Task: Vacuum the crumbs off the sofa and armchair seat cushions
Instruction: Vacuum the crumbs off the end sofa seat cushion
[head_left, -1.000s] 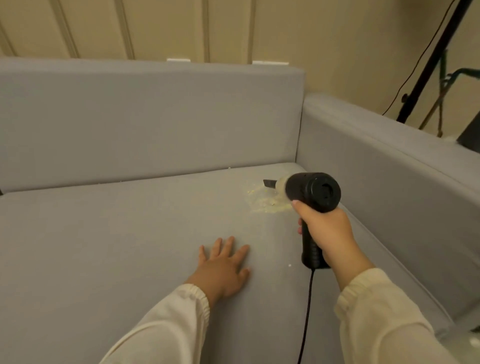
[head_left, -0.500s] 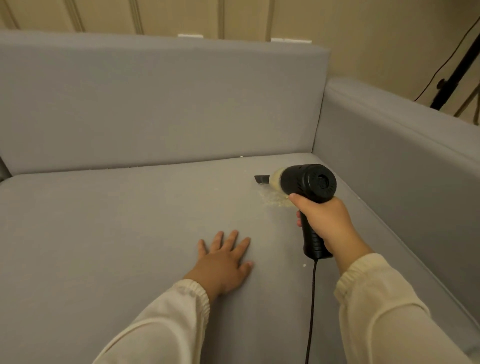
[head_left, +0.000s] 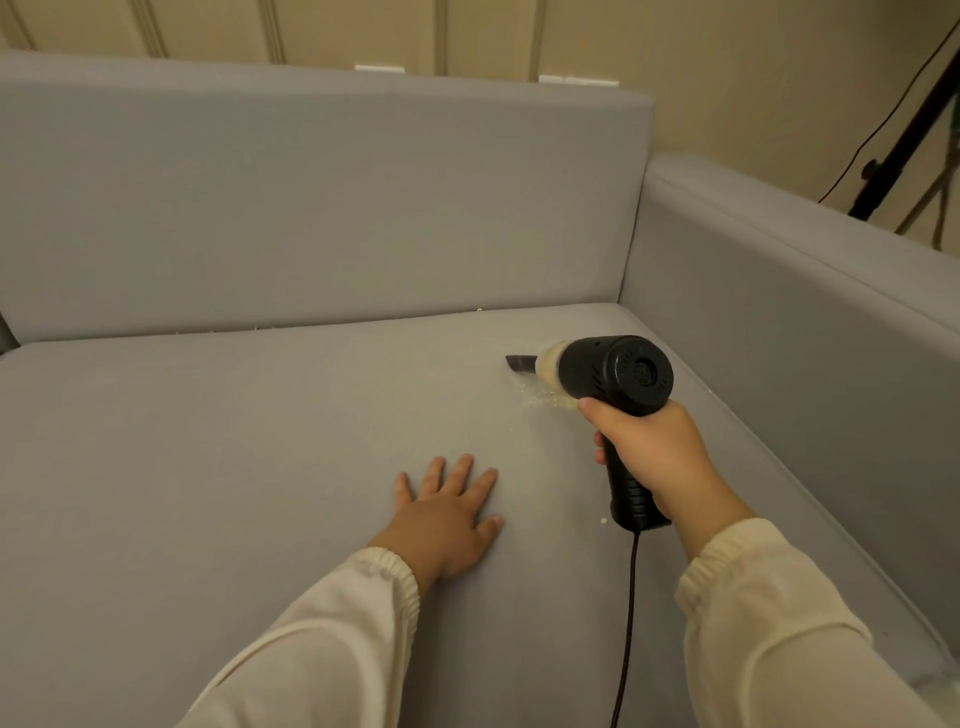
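A pale yellow patch of crumbs (head_left: 545, 399) lies on the grey sofa seat cushion (head_left: 260, 441), toward its far right corner, near the right armrest (head_left: 779, 291) and not far from the backrest (head_left: 322, 208). The patch looks smaller than it did a second ago, when it spread wider to the left; now only a thin scatter shows just under and beside the handheld vacuum (head_left: 613, 379). The vacuum's dark nozzle (head_left: 521, 362) points left and sits low over the cushion at the far left edge of the patch, having swept leftward across it. The right hand (head_left: 657, 457) has its grip clenched around the vacuum's black handle, with a dark cord (head_left: 626, 623) hanging down toward the near edge. The left hand (head_left: 447, 514) keeps lying flat on the cushion, fingers straight and spread, holding nothing, well to the near left of the crumbs. A single loose crumb (head_left: 602, 520) sits just beside the bottom of the handle, and a few tiny specks (head_left: 213, 330) dot the seam where cushion meets backrest. Judging from this, the main pile is mostly cleared, but the remaining scatter, the stray crumb and the seam specks still need passes, and no armchair is in view. Beyond the armrest stands a dark tripod leg (head_left: 904, 135) against a beige wall.
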